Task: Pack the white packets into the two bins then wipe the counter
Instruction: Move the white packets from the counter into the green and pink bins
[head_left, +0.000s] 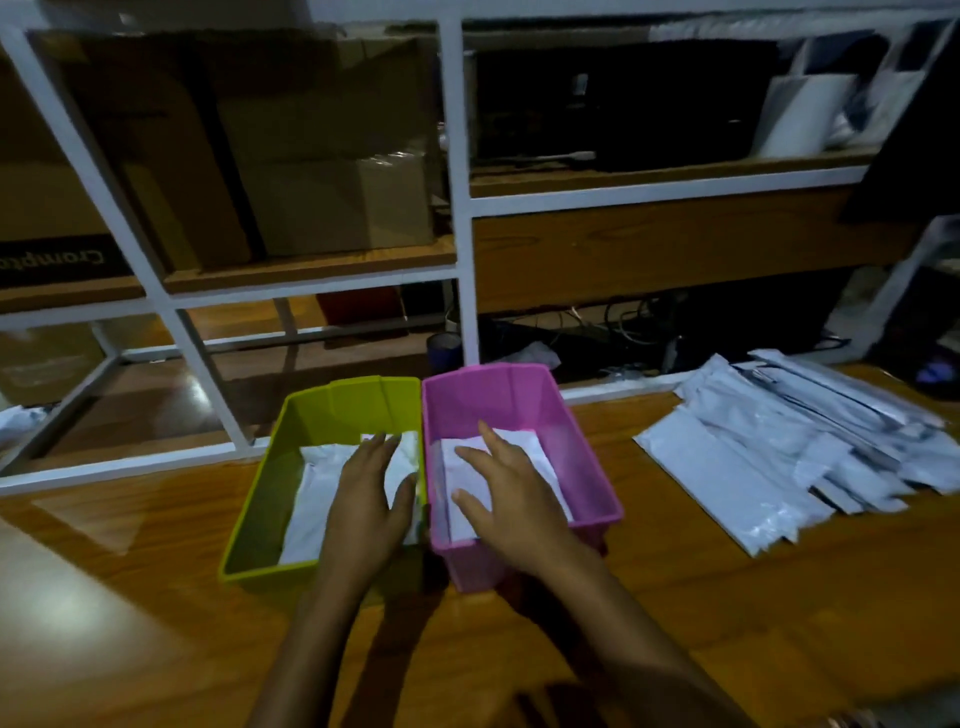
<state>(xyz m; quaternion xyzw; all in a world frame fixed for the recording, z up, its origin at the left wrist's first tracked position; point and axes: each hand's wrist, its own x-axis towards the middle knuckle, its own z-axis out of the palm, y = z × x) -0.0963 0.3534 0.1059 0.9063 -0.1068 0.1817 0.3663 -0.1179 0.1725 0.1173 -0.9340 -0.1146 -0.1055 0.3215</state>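
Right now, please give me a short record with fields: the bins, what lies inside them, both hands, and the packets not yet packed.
bins: green bin and pink bin side by side on the counter, green at the left
left hand: fingers straight, pressing on the left packet inside the green bin
right hand: fingers spread, resting on the right packet inside the pink bin
unpacked: pile of white packets on the counter, right of the pink bin
cloth: none in view

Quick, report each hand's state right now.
Left hand: open, flat on a white packet in the green bin.
Right hand: open, fingers spread on another white packet in the pink bin.
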